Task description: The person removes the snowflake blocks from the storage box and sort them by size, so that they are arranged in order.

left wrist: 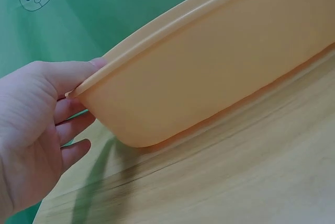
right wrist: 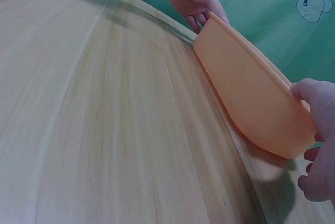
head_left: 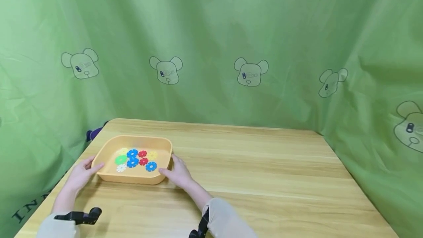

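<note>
A shallow orange plastic tray (head_left: 138,180) is at the left part of the wooden table. Several flat, notched snowflake discs lie in it, among them a green disc (head_left: 120,159), a white disc (head_left: 121,168), a blue disc (head_left: 151,166) and a red disc (head_left: 143,161). My left hand (head_left: 79,175) grips the tray's left end, thumb over the rim and fingers beneath it. At the opposite end, my right hand (head_left: 180,173) holds the rim the same way, its thumb on the inner side. In the left wrist view the tray's underside (left wrist: 138,143) is close over the tabletop.
The wooden table (head_left: 264,172) stretches far to the right of the tray. Behind it and at both sides hangs a green curtain (head_left: 211,28) printed with bear heads. Something purple (head_left: 94,134) shows past the table's far left corner.
</note>
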Demonstrator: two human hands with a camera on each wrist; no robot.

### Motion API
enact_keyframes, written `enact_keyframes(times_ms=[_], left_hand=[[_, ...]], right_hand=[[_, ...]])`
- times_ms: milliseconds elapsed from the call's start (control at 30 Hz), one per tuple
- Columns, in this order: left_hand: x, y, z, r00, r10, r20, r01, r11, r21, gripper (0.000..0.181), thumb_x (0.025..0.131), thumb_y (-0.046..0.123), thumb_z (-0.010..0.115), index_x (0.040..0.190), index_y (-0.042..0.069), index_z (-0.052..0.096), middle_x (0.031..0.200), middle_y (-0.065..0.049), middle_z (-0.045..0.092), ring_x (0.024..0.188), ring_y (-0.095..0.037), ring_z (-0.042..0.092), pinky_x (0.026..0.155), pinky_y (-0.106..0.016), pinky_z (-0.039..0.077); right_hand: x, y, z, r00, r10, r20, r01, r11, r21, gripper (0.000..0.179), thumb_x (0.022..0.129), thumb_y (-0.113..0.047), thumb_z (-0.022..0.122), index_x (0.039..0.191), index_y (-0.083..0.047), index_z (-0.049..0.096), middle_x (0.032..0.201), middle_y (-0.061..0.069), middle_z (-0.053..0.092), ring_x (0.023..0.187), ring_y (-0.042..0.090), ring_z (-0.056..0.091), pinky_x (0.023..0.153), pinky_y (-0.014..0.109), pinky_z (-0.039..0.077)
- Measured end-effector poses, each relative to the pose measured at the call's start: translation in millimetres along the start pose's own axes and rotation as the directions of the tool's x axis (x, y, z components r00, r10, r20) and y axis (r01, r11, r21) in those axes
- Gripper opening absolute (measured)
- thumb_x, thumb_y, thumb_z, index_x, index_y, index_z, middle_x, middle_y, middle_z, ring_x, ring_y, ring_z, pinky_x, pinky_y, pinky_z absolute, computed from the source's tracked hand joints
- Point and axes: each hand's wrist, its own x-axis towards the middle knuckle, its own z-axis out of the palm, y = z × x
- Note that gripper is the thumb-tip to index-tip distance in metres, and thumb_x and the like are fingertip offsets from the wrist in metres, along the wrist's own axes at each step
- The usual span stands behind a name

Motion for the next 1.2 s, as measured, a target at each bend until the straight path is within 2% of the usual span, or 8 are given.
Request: enact_keyframes(times_ms=[100,167,300,367,467,600,967,1200], left_hand=[[-0.9,1.6,1.6,1.000,0.032,-0.001,-0.032,0.999,0.023,0.072,0.094,0.029,0.054,0.139,-0.016,0.020,0.138,-0.036,0.029,0.125,-0.045,0.034,0.097,-0.024,0.040],[-1.7,3.0,3.3,0.999,0.050,-0.002,-0.050,0.998,0.035,0.071,0.094,0.029,0.055,0.138,-0.016,0.022,0.137,-0.037,0.031,0.124,-0.045,0.036,0.085,-0.010,0.039],[-4.7,7.1,8.4,0.998,0.066,0.001,-0.066,0.997,0.043,0.072,0.093,0.028,0.057,0.138,-0.016,0.023,0.135,-0.037,0.033,0.123,-0.044,0.037,0.076,-0.003,0.036],[-6.0,9.4,11.5,0.998,0.068,0.005,-0.068,0.996,0.060,0.073,0.092,0.029,0.057,0.138,-0.016,0.023,0.135,-0.036,0.034,0.124,-0.044,0.038,0.082,-0.007,0.038],[-7.9,12.9,17.5,0.997,0.075,0.014,-0.076,0.995,0.062,0.073,0.092,0.029,0.059,0.138,-0.016,0.024,0.136,-0.036,0.033,0.124,-0.045,0.037,0.096,-0.026,0.041],[-8.9,16.9,26.4,0.996,0.090,0.023,-0.091,0.994,0.056,0.073,0.091,0.028,0.060,0.138,-0.016,0.025,0.136,-0.037,0.031,0.125,-0.046,0.035,0.102,-0.051,0.032],[-9.2,31.3,57.1,0.990,0.135,0.038,-0.136,0.991,0.007,0.075,0.089,0.025,0.064,0.139,-0.014,0.024,0.139,-0.035,0.030,0.126,-0.049,0.031,0.102,-0.054,0.030],[-14.6,46.1,77.6,0.992,0.113,0.055,-0.114,0.993,0.029,0.076,0.087,0.028,0.065,0.139,-0.012,0.027,0.139,-0.033,0.032,0.127,-0.049,0.030,0.102,-0.054,0.031]], right_hand=[[0.1,1,-4,1.000,0.012,0.004,-0.012,1.000,0.016,0.074,0.083,-0.033,0.066,0.140,0.001,0.035,0.141,0.022,0.037,0.128,0.039,0.035,0.103,0.056,0.030],[-0.2,2,-7,1.000,0.015,0.005,-0.015,1.000,0.018,0.072,0.084,-0.032,0.066,0.140,0.001,0.035,0.141,0.021,0.037,0.129,0.039,0.035,0.103,0.056,0.030],[-2.1,6,-13,1.000,0.013,-0.003,-0.013,0.999,0.041,0.069,0.083,-0.027,0.065,0.140,0.002,0.036,0.140,0.022,0.039,0.128,0.040,0.036,0.103,0.056,0.030],[-3.6,9,-17,1.000,0.016,-0.011,-0.015,0.998,0.059,0.068,0.083,-0.025,0.064,0.139,0.002,0.037,0.139,0.021,0.041,0.127,0.039,0.037,0.103,0.056,0.030],[-6.7,12,-22,1.000,0.020,-0.018,-0.019,0.997,0.072,0.067,0.082,-0.023,0.064,0.139,0.001,0.038,0.138,0.021,0.042,0.127,0.040,0.037,0.103,0.057,0.029],[-11.5,18,-31,1.000,0.008,-0.019,-0.006,0.997,0.078,0.066,0.082,-0.022,0.063,0.139,0.000,0.038,0.139,0.020,0.042,0.128,0.040,0.036,0.103,0.058,0.027],[-27.4,40,-62,0.999,0.024,-0.031,-0.021,0.996,0.092,0.064,0.083,-0.020,0.062,0.139,0.000,0.038,0.139,0.022,0.041,0.129,0.042,0.033,0.104,0.060,0.025],[-41.4,54,-83,0.999,0.042,-0.034,-0.038,0.993,0.115,0.060,0.085,-0.020,0.061,0.139,-0.003,0.039,0.140,0.019,0.041,0.131,0.041,0.029,0.104,0.062,0.021]])
